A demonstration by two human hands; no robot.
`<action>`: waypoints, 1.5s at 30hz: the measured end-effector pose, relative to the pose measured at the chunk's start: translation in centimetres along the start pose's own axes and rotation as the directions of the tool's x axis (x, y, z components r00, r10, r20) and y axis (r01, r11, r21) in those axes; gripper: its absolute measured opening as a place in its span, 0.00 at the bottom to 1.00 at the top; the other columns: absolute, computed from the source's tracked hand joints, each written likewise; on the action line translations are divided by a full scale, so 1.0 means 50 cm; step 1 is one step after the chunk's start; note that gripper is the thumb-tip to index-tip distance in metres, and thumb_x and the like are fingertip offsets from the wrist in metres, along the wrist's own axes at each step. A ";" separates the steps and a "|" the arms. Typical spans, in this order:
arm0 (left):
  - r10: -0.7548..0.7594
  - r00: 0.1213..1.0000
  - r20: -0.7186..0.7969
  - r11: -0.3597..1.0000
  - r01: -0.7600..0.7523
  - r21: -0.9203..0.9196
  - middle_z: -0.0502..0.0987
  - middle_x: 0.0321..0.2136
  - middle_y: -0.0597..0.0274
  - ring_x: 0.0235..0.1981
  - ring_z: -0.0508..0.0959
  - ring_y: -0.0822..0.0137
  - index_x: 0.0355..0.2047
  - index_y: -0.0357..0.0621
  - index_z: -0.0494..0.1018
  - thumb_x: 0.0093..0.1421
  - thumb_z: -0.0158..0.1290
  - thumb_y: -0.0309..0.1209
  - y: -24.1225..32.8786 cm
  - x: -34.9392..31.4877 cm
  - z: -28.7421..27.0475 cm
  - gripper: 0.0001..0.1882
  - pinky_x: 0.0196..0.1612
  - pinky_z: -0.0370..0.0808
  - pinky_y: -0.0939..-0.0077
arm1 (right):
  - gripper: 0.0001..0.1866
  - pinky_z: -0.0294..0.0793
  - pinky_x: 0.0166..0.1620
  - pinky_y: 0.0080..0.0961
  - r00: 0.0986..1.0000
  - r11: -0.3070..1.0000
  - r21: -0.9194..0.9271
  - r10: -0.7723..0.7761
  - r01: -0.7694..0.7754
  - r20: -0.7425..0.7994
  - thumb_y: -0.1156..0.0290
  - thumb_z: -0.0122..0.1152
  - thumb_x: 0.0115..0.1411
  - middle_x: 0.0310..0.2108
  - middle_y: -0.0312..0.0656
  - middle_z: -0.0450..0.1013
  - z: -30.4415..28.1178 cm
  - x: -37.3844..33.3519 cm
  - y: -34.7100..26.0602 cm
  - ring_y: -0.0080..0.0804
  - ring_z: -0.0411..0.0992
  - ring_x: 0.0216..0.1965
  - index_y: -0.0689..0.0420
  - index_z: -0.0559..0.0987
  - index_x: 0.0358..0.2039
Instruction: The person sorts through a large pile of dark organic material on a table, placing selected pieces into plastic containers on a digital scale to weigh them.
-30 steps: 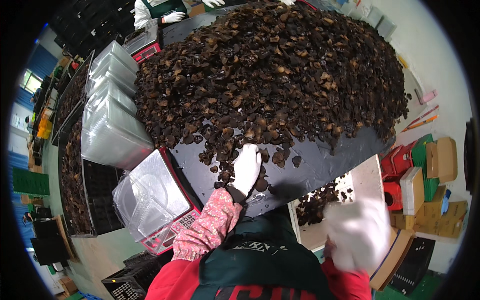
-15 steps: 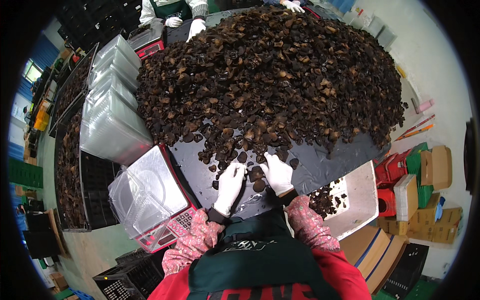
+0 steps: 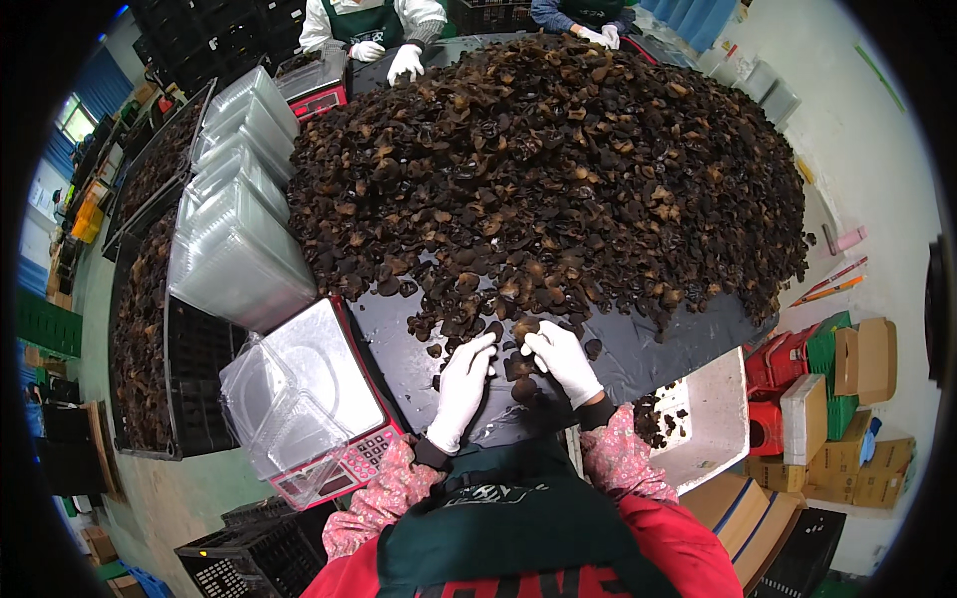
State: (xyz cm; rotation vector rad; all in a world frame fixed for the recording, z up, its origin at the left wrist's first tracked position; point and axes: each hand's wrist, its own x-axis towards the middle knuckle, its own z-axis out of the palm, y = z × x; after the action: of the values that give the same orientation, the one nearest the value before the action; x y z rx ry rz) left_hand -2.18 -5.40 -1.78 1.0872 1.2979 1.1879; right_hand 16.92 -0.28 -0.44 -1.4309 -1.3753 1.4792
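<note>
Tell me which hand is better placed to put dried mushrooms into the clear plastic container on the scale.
Probably the left hand: it lies nearer the clear plastic container on the scale.

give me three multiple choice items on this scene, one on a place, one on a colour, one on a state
1. Where is the scale from the person's hands?
A. to their left
B. to their right
C. beyond the pile

2. What colour are the gloves on the left hand and right hand?
A. blue
B. white
C. black

3. What state is the clear tray on the scale in?
A. heaped full
B. empty
C. lidded and taped

Answers:
1 A, the scale sits at the left edge of the black sheet, left of both hands.
2 B, both gloves show white against the dark mushrooms.
3 B, the scale's plate shows through the tray with no mushrooms inside.
</note>
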 end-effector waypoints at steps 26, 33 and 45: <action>-0.060 0.980 -0.191 0.939 -0.010 -0.343 0.71 0.24 0.72 0.26 0.70 0.81 0.47 0.43 0.69 0.66 0.55 0.22 0.023 -0.049 -0.060 0.11 0.31 0.68 0.84 | 0.08 0.76 0.36 0.37 0.871 0.375 -0.899 -0.492 0.225 0.013 0.68 0.63 0.58 0.32 0.40 0.75 -0.001 0.079 0.039 0.42 0.78 0.34 0.50 0.79 0.39; -0.089 0.978 -0.187 0.927 0.013 -0.375 0.76 0.31 0.68 0.30 0.73 0.79 0.51 0.39 0.70 0.66 0.56 0.24 0.066 -0.039 -0.071 0.15 0.38 0.70 0.83 | 0.09 0.75 0.40 0.38 0.833 0.363 -0.852 -0.534 0.378 0.143 0.68 0.64 0.57 0.32 0.41 0.73 0.038 0.054 0.040 0.42 0.76 0.35 0.52 0.78 0.39; -0.146 0.984 -0.106 0.954 0.112 -0.278 0.72 0.26 0.74 0.25 0.69 0.82 0.48 0.39 0.75 0.65 0.58 0.26 0.071 -0.050 -0.063 0.13 0.31 0.65 0.86 | 0.22 0.73 0.39 0.14 0.966 0.989 0.067 -0.145 0.133 0.215 0.69 0.64 0.64 0.50 0.34 0.77 0.090 -0.016 -0.103 0.14 0.71 0.35 0.55 0.78 0.59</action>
State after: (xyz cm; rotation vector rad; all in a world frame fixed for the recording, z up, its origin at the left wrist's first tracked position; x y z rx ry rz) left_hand -5.20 -7.73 1.96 0.7282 1.2386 1.3071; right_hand 11.69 -0.90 3.99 -1.1404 -1.5252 1.6046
